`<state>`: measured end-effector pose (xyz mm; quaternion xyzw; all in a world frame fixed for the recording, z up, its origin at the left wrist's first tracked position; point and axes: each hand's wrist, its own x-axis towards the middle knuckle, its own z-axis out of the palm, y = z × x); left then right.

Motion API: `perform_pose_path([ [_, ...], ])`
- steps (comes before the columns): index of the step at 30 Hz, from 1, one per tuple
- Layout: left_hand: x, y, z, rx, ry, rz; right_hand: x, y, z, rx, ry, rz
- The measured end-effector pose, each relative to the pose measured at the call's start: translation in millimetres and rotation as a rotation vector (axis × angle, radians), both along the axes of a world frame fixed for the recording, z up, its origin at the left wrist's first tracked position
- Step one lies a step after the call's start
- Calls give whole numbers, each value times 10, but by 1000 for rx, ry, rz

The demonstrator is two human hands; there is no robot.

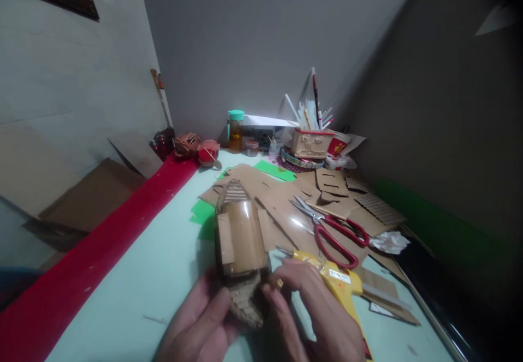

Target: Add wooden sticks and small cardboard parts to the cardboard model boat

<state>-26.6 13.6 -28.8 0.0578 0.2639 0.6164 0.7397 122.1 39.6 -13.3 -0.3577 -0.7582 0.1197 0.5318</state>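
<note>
Left hand [200, 326] and right hand [316, 313] were noted at the near edge of the tabletop [163, 275]. Fingers were curled, pinching the corrugated near end of a cardboard model [241, 239], held just in from that edge. Yellow glue gun [345, 285] was laid touching the right hand; its white label could not be read. Red scissors [337, 236] were recorded behind it, on cardboard scraps.

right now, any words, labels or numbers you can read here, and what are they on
Nothing reads clearly.
White label on the yellow glue gun: too blurred to read.
Red and white packet at the back: yellow marks, too small to read.
No print shows on the cardboard model in the left hand.
</note>
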Motion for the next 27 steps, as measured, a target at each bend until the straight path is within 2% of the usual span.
perform_pose_path([
  [5, 6, -19, 77, -27, 81, -11, 37, -11, 40, -29, -19, 43],
  [10, 46, -15, 139, -69, 70, 26, 54, -5, 59, -58, -33, 49],
  [18, 36, 1, 53, -90, 21, 10, 50, -7, 73, -48, -39, 52],
  [27, 94, -18, 241, -180, 73, 72, 35, -29, 84, -5, -90, 13],
])
